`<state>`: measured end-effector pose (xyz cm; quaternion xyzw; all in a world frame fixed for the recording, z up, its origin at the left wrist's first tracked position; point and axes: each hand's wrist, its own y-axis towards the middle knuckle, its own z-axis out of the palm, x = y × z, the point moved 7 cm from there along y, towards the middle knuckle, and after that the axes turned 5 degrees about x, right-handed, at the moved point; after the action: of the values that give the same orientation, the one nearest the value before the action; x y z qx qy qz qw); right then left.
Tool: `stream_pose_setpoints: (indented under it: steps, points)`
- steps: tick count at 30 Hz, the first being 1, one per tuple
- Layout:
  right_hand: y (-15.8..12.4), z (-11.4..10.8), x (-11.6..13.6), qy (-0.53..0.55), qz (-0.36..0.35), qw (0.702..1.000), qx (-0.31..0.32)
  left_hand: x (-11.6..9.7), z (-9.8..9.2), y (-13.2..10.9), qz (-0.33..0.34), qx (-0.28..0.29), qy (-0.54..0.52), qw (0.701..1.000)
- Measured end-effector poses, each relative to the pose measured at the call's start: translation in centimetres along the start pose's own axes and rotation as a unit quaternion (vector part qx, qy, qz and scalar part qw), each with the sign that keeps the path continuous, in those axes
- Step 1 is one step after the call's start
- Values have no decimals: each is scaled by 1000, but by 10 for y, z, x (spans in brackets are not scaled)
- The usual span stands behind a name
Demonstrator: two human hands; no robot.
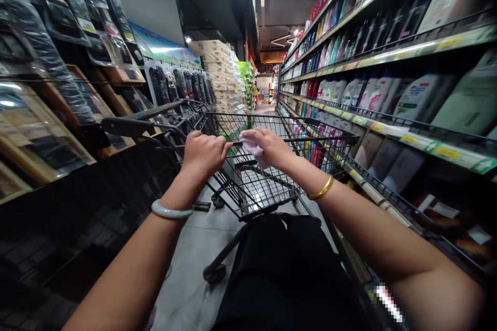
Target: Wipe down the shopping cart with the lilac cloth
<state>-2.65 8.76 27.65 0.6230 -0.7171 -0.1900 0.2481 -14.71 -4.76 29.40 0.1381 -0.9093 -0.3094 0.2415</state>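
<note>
A black wire shopping cart (272, 129) stands in front of me in a shop aisle. My left hand (204, 154) is closed round the cart's handle bar, a pale bangle on that wrist. My right hand (269, 146) is also closed at the handle, and a small pale pink cloth (252, 149) is bunched under its fingers. A gold bangle sits on my right wrist. The cart's basket looks bare of goods.
Shelves of bottles (373, 88) run along the right side, close to the cart. On the left hang black packaged goods (58, 26) and framed items (34, 129). Stacked cartons (219, 70) stand further down the aisle. The grey tiled floor (194, 258) runs ahead.
</note>
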Motion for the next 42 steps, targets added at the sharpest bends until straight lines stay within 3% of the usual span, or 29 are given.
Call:
stream_pose_setpoints:
  steps: [3,7,10,13,16,18,22,26,28,33,37,40,42]
  points:
    - [2,-8,-17,43,49,998,21,-2,-1,1,-5,1,-7,1000]
    - [7,1,-2,26,119,993,-2,-2,-1,3,-8,-4,-28,1000]
    - [2,10,16,-50,83,995,-15,-1,-1,2,-10,-6,-39,999]
    - [-9,6,10,-59,25,998,5,-1,0,1,-18,-4,-52,998]
    - [-13,-8,-14,-5,65,998,-25,-3,2,2,-26,1,-53,998]
    - [-13,-9,-15,8,83,994,-70,-4,4,4,-33,6,-52,998]
    - [-28,19,12,-43,47,988,-143,-4,6,5,-39,4,-63,997]
    - [-52,50,14,-76,6,992,-99,-3,6,3,-43,-6,-75,996]
    - [-55,48,8,-79,16,994,-79,-2,6,2,-46,-8,-88,995]
    - [-31,18,23,-68,64,987,-133,-2,8,3,-53,-20,-101,993]
    - [-30,51,34,-7,36,994,-106,-1,9,3,-49,-33,-119,991]
    - [-56,79,18,29,55,994,-88,-1,9,1,-50,-31,-119,991]
    - [-69,76,6,36,88,991,-98,-1,9,1,-52,-30,-118,991]
